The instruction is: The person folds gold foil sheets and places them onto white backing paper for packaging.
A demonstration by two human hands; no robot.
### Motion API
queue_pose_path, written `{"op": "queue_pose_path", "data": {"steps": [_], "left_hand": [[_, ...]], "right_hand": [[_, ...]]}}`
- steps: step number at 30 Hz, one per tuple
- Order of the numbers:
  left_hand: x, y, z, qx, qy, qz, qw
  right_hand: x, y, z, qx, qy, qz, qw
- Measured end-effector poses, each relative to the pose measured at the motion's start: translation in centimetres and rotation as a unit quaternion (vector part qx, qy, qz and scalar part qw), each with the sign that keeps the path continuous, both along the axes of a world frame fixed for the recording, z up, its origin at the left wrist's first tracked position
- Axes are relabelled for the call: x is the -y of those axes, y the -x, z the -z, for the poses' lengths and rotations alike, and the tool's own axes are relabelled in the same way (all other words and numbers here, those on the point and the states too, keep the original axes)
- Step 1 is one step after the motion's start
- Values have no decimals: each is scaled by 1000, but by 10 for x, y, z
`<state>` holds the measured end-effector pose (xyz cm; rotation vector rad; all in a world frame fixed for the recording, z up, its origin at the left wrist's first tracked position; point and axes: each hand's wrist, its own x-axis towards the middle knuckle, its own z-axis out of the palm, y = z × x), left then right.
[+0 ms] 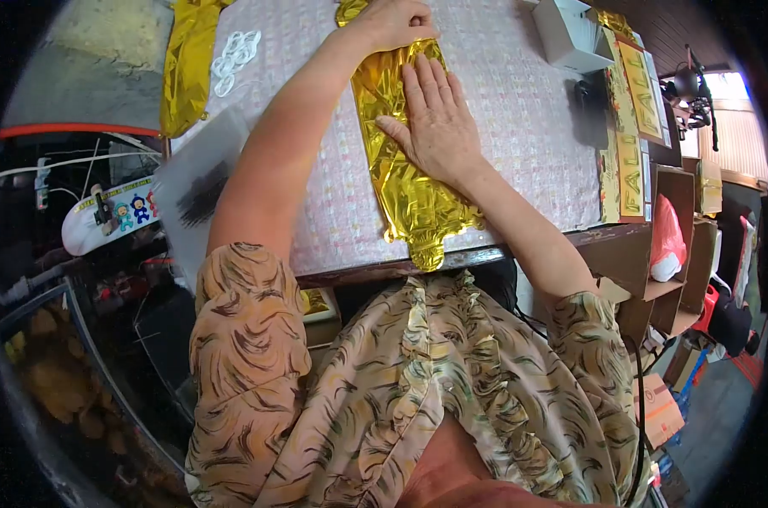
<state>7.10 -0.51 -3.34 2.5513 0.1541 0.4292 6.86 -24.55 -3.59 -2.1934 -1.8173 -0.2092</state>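
A gold foil piece, crinkled and flattened, lies lengthwise on the cloth-covered table, its narrow tab at the front edge. My right hand rests palm down on the foil, fingers stretched out and thumb spread to the left. Beyond it, at the top of the view, my left hand is closed at the foil's far part, its fingers curled; some foil shows past its wrist.
More gold foil hangs over the left table edge near white rings. A clear bag sits at the left corner. At right are a white box, a black object and "FALL" packages. Cardboard boxes stand beyond.
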Motion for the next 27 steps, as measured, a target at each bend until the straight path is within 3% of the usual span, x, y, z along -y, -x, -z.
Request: {"op": "queue_pose_path", "data": {"steps": [1,3,4,6,10,22,27], "left_hand": [[-2,-2,1,-1,-2,1,1000],[-4,-5,-5,-117,-8,-2,993],[-1,-3,-11,-117,-14,-2,993],[13,8,-17,8,-90,-31,995],[13,15,-13,36,-118,-71,990],[23,17,-26,-104,-211,-218,947],[22,16,-25,-59,-225,-222,947]], "right_hand": [[0,0,0,0,0,1,1000],[1,0,0,0,-1,1,1000],[1,0,-1,2,-2,0,1000],[1,0,-1,-4,-9,-1,1000],[0,1,-1,-24,-21,-1,1000],[0,1,-2,-19,-5,5,1000],[0,1,-4,-16,-5,5,1000]]}}
